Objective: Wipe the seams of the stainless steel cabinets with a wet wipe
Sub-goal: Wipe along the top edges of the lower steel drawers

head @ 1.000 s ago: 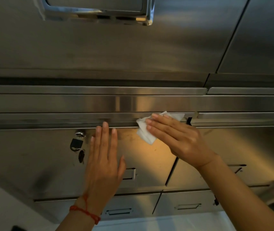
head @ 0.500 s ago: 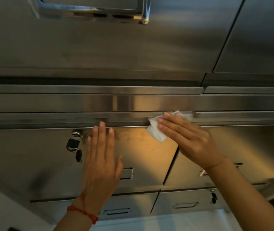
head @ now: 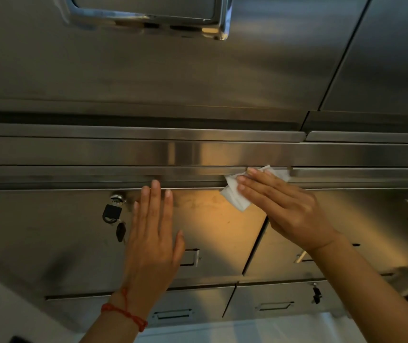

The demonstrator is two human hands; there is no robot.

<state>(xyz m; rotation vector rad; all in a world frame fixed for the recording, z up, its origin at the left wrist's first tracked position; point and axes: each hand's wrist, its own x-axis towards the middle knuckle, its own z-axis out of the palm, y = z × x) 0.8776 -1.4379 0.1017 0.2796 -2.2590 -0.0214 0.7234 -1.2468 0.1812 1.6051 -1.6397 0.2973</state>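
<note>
Both hands work apart on the steel front. Right hand (head: 289, 209) lies with straight fingers flat on the wet wipe (head: 237, 194), pressing it against the horizontal seam (head: 98, 188) where the ledge meets the upper edge of the drawer front (head: 212, 233); nothing is pinched. Left hand (head: 152, 243) rests open and flat on the same drawer front, fingertips just at the seam, holding nothing and probably bracing.

Folded white, the wipe sits just left of the vertical gap (head: 255, 246) between two drawer fronts, partly under the fingers, one corner poking up onto the ledge (head: 123, 177). It looks thin, soft and light, likely damp and clingy, so it should bunch or slide out unless finger pads keep it spread; pressing through its middle suits it better than gripping an edge. Its long side slants from lower left to upper right, while the seam runs straight left to right, so strokes belong along that line.

Further out: a black padlock (head: 110, 212) with keys hangs left of the left hand, and a red string bracelet (head: 123, 313) circles the left wrist
</note>
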